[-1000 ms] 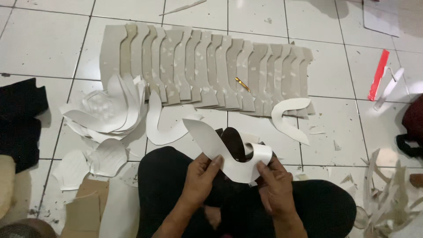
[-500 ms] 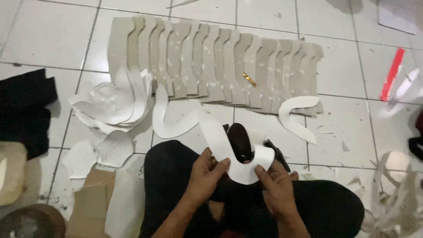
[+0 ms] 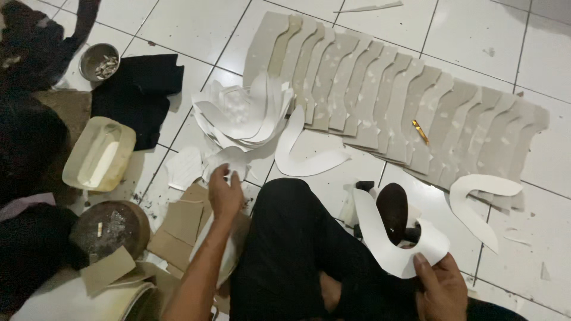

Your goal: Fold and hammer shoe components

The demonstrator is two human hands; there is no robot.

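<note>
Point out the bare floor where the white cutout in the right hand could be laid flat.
Bare tile lies beyond the fanned row of grey card pieces, top right, and near the right edge, right of the curved white piece. A smaller patch sits between the U-shaped white piece and that row. Left of the left hand, white cutouts, a tray and cardboard scraps crowd the floor.

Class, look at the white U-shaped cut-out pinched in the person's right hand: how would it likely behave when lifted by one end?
The white U-shaped cut-out, pinched at one end by the right hand, keeps its shape, so it is probably fairly stiff. It looks sheet-thin, so likely light. Its narrow arms might flex or crease if pushed.
</note>
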